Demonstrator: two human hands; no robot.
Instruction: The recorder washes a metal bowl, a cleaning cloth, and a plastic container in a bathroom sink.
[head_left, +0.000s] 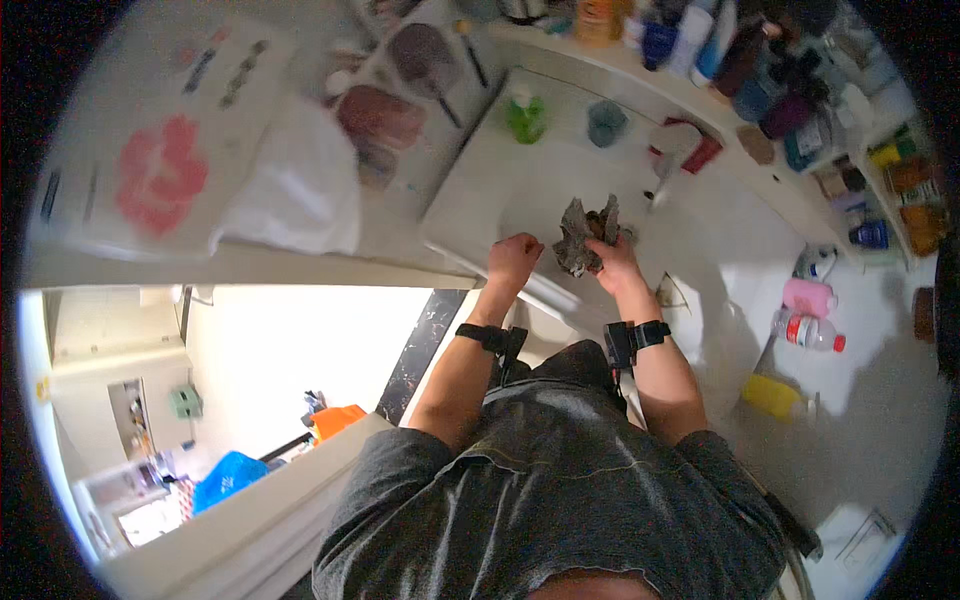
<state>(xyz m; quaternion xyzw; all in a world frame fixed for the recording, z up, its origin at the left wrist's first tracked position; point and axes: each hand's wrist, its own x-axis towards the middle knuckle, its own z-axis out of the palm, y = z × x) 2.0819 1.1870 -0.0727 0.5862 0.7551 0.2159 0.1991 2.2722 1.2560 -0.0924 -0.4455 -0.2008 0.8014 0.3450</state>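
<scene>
A crumpled grey cloth (576, 238) with ragged edges is gripped in my right hand (616, 262), its loose ends sticking up past the fingers. Brownish patches show in its folds. To the left of it, my left hand (514, 259) is curled into a loose fist, apart from the cloth; nothing shows in it. Both hands are over the near part of a white washbasin (480, 180). Beyond the cloth stands a tap (663, 176), blurred. A green pump bottle (526, 118) and a blue-grey cup (606, 124) stand at the basin's far side.
Bottles crowd a shelf (637, 66) at the far right. A pink bottle (808, 297), a red-capped plastic bottle (806, 330) and a yellow bottle (772, 397) are to the right. White fabric (300, 187) drapes over the left surface, near a pink flower pattern (161, 176). A doorway (300, 352) opens lower left.
</scene>
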